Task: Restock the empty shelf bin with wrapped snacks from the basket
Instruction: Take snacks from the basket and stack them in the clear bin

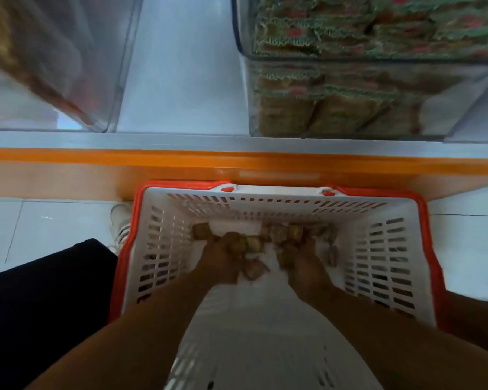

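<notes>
A white slotted basket [268, 205] with an orange rim sits on the floor below the shelf. Several small brown wrapped snacks [286, 233] lie along its far bottom. My left hand [223, 261] reaches down into the basket, its fingers curled round brown wrapped snacks. My right hand [303, 266] is down in the basket too, fingers curled among the snacks beside it. A clear bin [68, 80] at the upper left of the shelf shows brown contents on its left side and looks mostly hollow; the blur hides detail.
A clear bin [378, 88] packed with green and red wrapped packs stands at the upper right. A bare white gap of shelf [181, 66] lies between the two bins. The orange shelf edge [237, 160] runs across above the basket. A shoe [120, 220] shows left of the basket.
</notes>
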